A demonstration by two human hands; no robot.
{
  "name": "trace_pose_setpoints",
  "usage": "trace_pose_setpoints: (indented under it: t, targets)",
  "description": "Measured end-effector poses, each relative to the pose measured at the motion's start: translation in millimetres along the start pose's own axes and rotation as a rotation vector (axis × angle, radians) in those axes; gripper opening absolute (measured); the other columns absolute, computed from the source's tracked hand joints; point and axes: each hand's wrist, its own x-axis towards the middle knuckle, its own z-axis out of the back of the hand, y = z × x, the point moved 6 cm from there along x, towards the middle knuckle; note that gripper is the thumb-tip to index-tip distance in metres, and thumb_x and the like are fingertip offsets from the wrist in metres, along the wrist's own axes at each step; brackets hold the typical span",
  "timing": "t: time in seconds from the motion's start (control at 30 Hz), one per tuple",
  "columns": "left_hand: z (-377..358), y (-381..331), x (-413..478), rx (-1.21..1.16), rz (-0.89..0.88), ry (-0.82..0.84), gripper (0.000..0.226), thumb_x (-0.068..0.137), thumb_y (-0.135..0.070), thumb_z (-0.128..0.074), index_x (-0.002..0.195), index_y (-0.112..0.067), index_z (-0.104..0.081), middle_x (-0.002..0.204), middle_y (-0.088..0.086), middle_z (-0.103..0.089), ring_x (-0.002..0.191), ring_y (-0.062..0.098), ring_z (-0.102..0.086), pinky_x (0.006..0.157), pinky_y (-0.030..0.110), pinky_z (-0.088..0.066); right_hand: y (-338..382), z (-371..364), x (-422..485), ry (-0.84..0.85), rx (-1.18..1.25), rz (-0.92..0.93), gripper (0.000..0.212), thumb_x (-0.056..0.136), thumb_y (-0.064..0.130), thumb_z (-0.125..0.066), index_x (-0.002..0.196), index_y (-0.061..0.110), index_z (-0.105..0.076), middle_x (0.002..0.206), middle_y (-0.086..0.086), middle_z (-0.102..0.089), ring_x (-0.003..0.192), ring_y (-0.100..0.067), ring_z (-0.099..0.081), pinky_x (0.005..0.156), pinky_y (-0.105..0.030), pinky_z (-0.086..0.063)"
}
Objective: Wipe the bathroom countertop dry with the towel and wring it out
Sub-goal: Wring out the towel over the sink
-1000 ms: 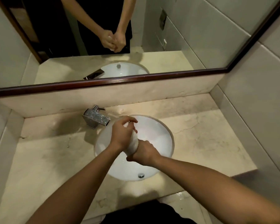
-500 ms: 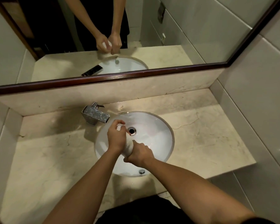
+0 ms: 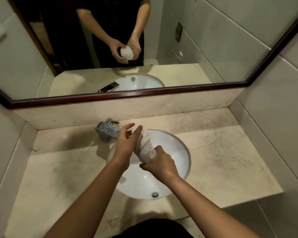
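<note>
The white towel [image 3: 145,146], twisted into a tight roll, is held upright-tilted over the far-left part of the white sink basin [image 3: 177,152], just right of the chrome faucet [image 3: 107,130]. Soaked terry like this is probably soft, heavy with water and a little slippery, so it is best gripped at both ends and turned against itself. The right hand [image 3: 159,164] is fisted around the roll's near, lower end. The left hand [image 3: 126,143] rests against the far end, fingers [image 3: 129,126] loose and partly spread rather than clenched. The beige marble countertop [image 3: 222,157] surrounds the basin.
</note>
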Motion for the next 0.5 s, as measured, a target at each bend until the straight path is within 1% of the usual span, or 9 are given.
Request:
trace_pose_setpoints:
  t: [0.03, 0.1, 0.17, 0.23, 0.3, 0.37, 0.4, 0.43, 0.5]
  targets:
    - [-1, -4, -7, -0.031, 0.002, 0.014, 0.07, 0.076, -0.063, -0.083, 0.135, -0.036, -0.056, 0.135, 0.006, -0.061, 0.12, 0.024, -0.065, 0.097, 0.042, -0.059, 3, 8, -4, -0.027, 0.046, -0.004, 0.059, 0.068, 0.045, -0.081, 0.11, 0.025, -0.044, 0.096, 0.008, -0.064, 0.093, -0.026, -0.065, 0.067, -0.036, -0.048]
    - [-7, -10, -18, -0.103, 0.014, 0.068, 0.083, 0.073, -0.059, -0.083, 0.143, -0.038, -0.045, 0.14, 0.003, -0.057, 0.122, 0.024, -0.064, 0.101, 0.048, -0.057, 9, 20, -12, -0.07, 0.083, 0.026, 0.063, 0.068, 0.042, -0.083, 0.113, 0.026, -0.042, 0.1, 0.008, -0.064, 0.094, -0.023, -0.065, 0.071, -0.036, -0.05]
    - [-11, -17, -26, -0.075, -0.01, 0.066, 0.093, 0.068, -0.06, -0.088, 0.146, -0.043, -0.04, 0.142, 0.0, -0.055, 0.123, 0.024, -0.062, 0.103, 0.049, -0.056, 13, 26, -23, -0.077, 0.103, 0.072, 0.07, 0.068, 0.04, -0.086, 0.119, 0.028, -0.04, 0.107, 0.01, -0.063, 0.096, -0.019, -0.065, 0.073, -0.032, -0.049]
    - [-11, -28, -33, 0.013, -0.07, -0.02, 0.093, 0.07, -0.054, -0.09, 0.146, -0.039, -0.038, 0.14, -0.003, -0.055, 0.124, 0.022, -0.06, 0.101, 0.042, -0.057, 18, 30, -37, -0.061, 0.187, 0.138, 0.074, 0.067, 0.038, -0.087, 0.126, 0.033, -0.042, 0.114, 0.015, -0.063, 0.098, -0.01, -0.065, 0.075, -0.026, -0.051]
    - [-8, -45, -42, 0.049, -0.081, -0.149, 0.08, 0.081, -0.044, -0.085, 0.144, -0.032, -0.038, 0.136, -0.002, -0.055, 0.119, 0.02, -0.06, 0.092, 0.035, -0.058, 24, 34, -51, -0.013, 0.327, 0.181, 0.062, 0.071, 0.031, -0.087, 0.121, 0.036, -0.051, 0.11, 0.014, -0.068, 0.092, -0.003, -0.068, 0.072, -0.022, -0.054]
    - [1, -54, -46, -0.075, -0.052, -0.202, 0.07, 0.087, -0.043, -0.078, 0.142, -0.026, -0.039, 0.13, 0.006, -0.058, 0.111, 0.024, -0.065, 0.088, 0.04, -0.061, 28, 43, -59, 0.063, 0.564, 0.183, 0.039, 0.082, 0.022, -0.082, 0.116, 0.029, -0.063, 0.1, 0.003, -0.076, 0.079, -0.008, -0.07, 0.064, -0.024, -0.052]
    - [5, -57, -45, -0.201, -0.019, -0.172, 0.068, 0.089, -0.046, -0.076, 0.142, -0.019, -0.043, 0.126, 0.01, -0.062, 0.108, 0.027, -0.068, 0.086, 0.043, -0.062, 29, 49, -61, 0.112, 0.738, 0.167, 0.025, 0.089, 0.019, -0.077, 0.112, 0.021, -0.067, 0.095, -0.005, -0.076, 0.074, -0.017, -0.07, 0.06, -0.027, -0.05]
    - [6, -61, -45, -0.337, 0.021, -0.096, 0.068, 0.091, -0.05, -0.072, 0.141, -0.011, -0.048, 0.122, 0.013, -0.066, 0.105, 0.029, -0.071, 0.084, 0.044, -0.063, 32, 53, -63, 0.182, 0.943, 0.142, 0.015, 0.095, 0.02, -0.07, 0.108, 0.012, -0.07, 0.092, -0.015, -0.075, 0.071, -0.024, -0.068, 0.056, -0.029, -0.048]
    - [5, -70, -44, -0.521, 0.09, 0.09, 0.072, 0.094, -0.062, -0.059, 0.133, -0.002, -0.059, 0.118, 0.017, -0.072, 0.107, 0.031, -0.073, 0.086, 0.046, -0.061, 35, 58, -67, 0.3, 1.238, 0.044, 0.028, 0.099, 0.028, -0.059, 0.099, 0.007, -0.077, 0.091, -0.022, -0.072, 0.065, -0.031, -0.067, 0.049, -0.029, -0.046]
